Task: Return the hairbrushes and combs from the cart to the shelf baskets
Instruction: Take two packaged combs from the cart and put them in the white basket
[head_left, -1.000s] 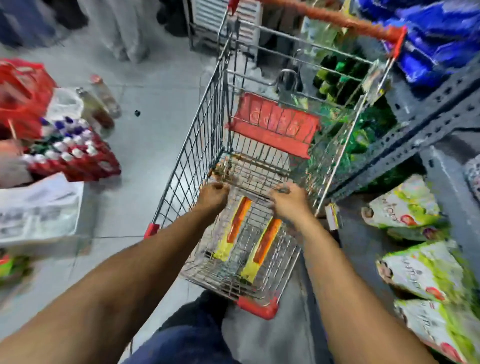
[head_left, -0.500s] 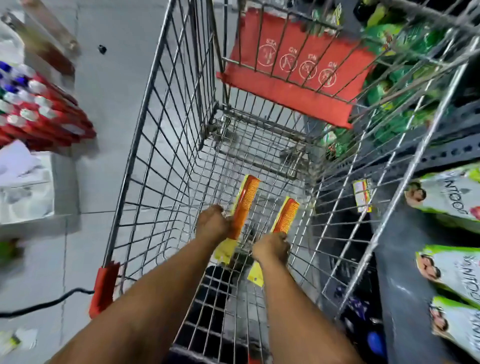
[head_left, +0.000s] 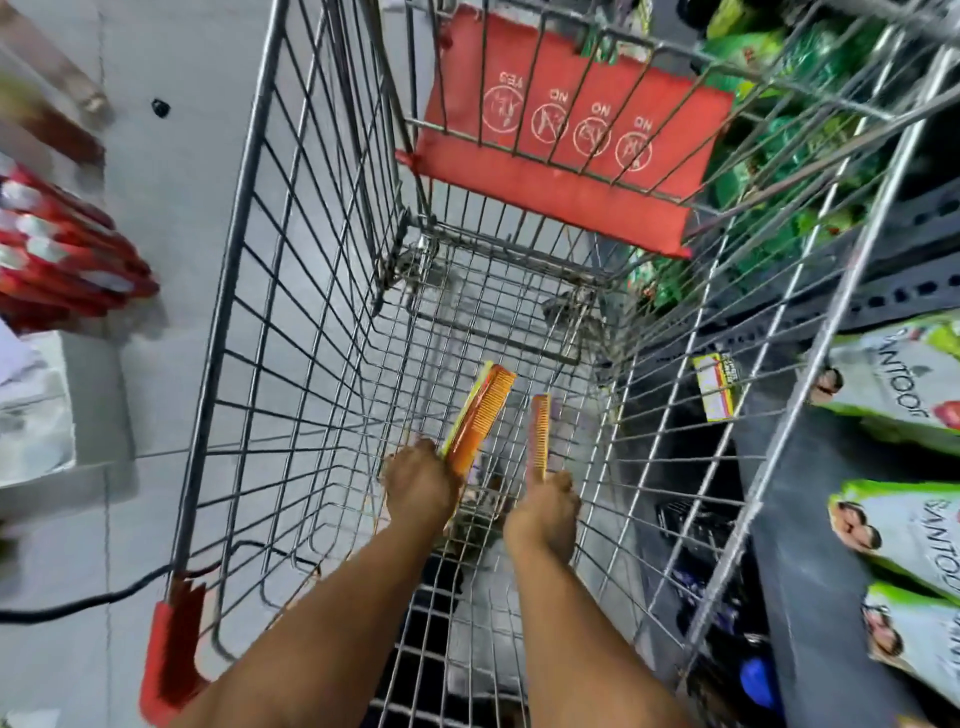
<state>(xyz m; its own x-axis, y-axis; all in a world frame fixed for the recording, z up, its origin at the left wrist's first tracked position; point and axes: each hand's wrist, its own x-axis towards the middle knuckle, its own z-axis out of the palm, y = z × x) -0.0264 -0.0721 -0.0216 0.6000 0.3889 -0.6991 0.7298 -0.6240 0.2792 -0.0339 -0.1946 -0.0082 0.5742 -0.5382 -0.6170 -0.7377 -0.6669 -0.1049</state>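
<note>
Both your hands are down inside the cart (head_left: 291, 291), each closed around one comb. Left hand (head_left: 421, 486) grips the near end of the wider orange comb (head_left: 480, 418), which has a yellow-green card backing behind it. Right hand (head_left: 548, 512) grips the near end of the narrow orange comb (head_left: 539, 436), seen nearly edge-on.

Key relation: both combs run lengthwise away from you, free ends pointing toward the red child-seat flap (head_left: 566, 140) at the far end, tipped up off the wire floor. They sit just beside each other, not touching as far as I can tell.

Nothing else visible on the cart floor ahead of the combs.

Shelving (head_left: 893, 244) is on your right, so the right hand is the nearer one. The target baskets aren't in view. My read: pick is done, next is lift straight up clear of the cart walls, then swing right.
</note>
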